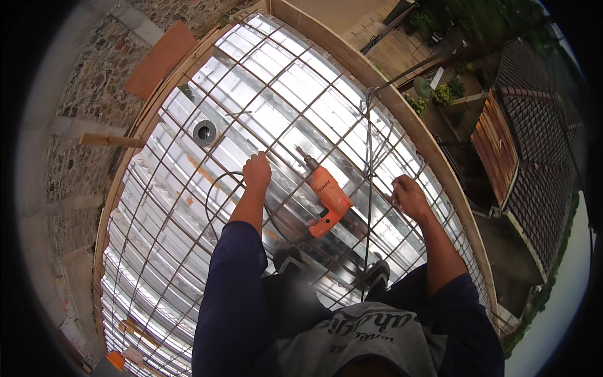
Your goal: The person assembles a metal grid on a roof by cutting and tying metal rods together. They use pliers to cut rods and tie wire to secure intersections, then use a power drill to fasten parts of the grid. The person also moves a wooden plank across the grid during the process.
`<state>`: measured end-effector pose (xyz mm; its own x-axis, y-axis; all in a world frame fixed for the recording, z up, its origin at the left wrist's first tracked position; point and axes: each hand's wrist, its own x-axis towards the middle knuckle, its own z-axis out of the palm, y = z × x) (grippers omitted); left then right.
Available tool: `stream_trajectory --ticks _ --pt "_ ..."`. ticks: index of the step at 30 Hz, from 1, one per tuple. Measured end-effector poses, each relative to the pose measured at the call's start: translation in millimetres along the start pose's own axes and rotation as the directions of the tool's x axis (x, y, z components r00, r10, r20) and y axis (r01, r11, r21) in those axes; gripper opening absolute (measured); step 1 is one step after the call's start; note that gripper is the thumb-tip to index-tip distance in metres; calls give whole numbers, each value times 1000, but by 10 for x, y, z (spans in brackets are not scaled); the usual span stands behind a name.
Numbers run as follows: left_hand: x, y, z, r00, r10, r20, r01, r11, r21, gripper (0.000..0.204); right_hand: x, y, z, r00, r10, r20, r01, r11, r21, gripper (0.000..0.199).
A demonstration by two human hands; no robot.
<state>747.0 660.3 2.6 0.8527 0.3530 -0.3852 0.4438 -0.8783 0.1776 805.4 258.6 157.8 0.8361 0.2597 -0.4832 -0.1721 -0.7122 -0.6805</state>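
Note:
An orange power drill (331, 200) lies on the rebar mesh (306, 113) between my two hands, its chuck pointing away from me. My left hand (256, 171) is closed just left of the drill's chuck, its fingertips at a bar of the mesh. Whatever is between those fingers, if anything, is too small to name. Over on the right, my right hand (411, 197) is held with thumb and fingers curled together above the mesh. What it may pinch cannot be made out. A black cable (208, 198) loops beside my left forearm.
Ribbed metal decking (169, 182) shows under the mesh, with a grey pipe end (205, 133) rising through it. Wooden boards (433, 147) edge the deck. Long loose bars (369, 151) cross at the right. My shoes (287, 257) stand on the mesh. Beyond the right edge is a tiled roof (540, 157).

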Motion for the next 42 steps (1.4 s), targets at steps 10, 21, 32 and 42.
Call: stream_trajectory --ticks 10,21,32,42 --pt "389 -293 -11 986 107 128 -108 994 -5 20 1037 -1327 -1370 846 86 -526 314 716 623 23" --pt "402 -313 104 984 121 134 -113 991 -67 20 1882 -1835 -1575 740 1 -673 27 999 31 37" --pt "401 -371 34 987 99 126 -96 995 -29 17 1880 -2043 -1665 795 81 -601 -238 953 -186 41" --pt "446 -358 -104 913 131 386 -96 990 -107 28 1851 -1815 -1780 828 -98 -552 -19 979 -204 41"
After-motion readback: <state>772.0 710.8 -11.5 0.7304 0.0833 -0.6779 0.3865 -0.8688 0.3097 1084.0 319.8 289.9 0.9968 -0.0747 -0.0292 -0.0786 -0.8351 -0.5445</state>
